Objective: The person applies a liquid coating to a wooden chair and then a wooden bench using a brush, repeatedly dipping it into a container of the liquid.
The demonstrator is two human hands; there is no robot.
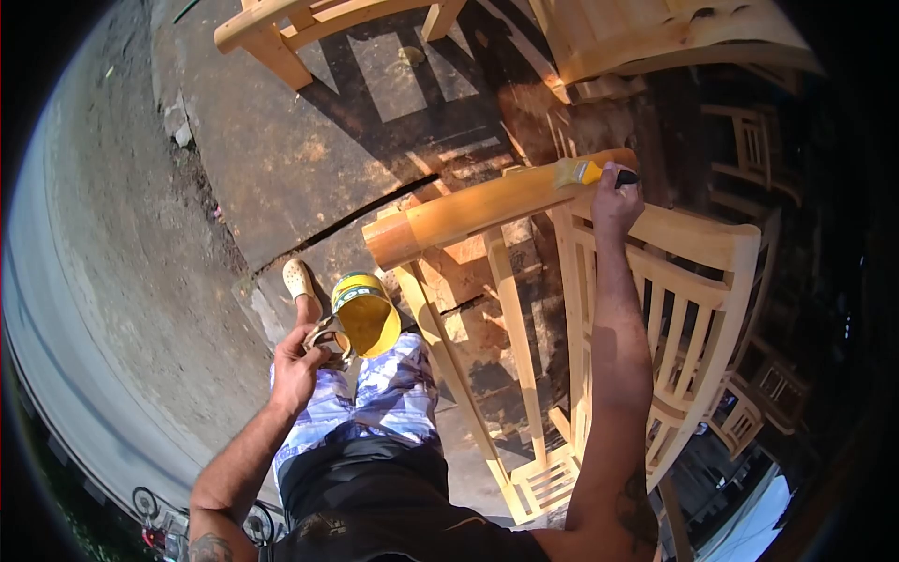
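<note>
My right hand point(618, 197) is closed around a paintbrush point(590, 172) with a yellow body and a black handle end. Its pale bristles lie against the broad curved wooden rail point(487, 208) of a piece of wooden furniture. The rail has an orange-yellow, shiny surface. Low on the left, my left hand point(298, 365) grips the looped handle of a yellow paint bucket point(370, 318). The bucket tilts with its mouth toward me, showing a yellow inside; green and white print marks its outer side. Slats and legs point(515, 347) of the furniture extend below the rail.
A slatted wooden chair back point(688, 318) stands at right, close to my right forearm. More wooden furniture point(272, 47) is at the top, with another wooden piece point(674, 42) top right. Stained concrete slabs point(281, 159) with a dark gap lie ahead; a road point(56, 318) runs along the left.
</note>
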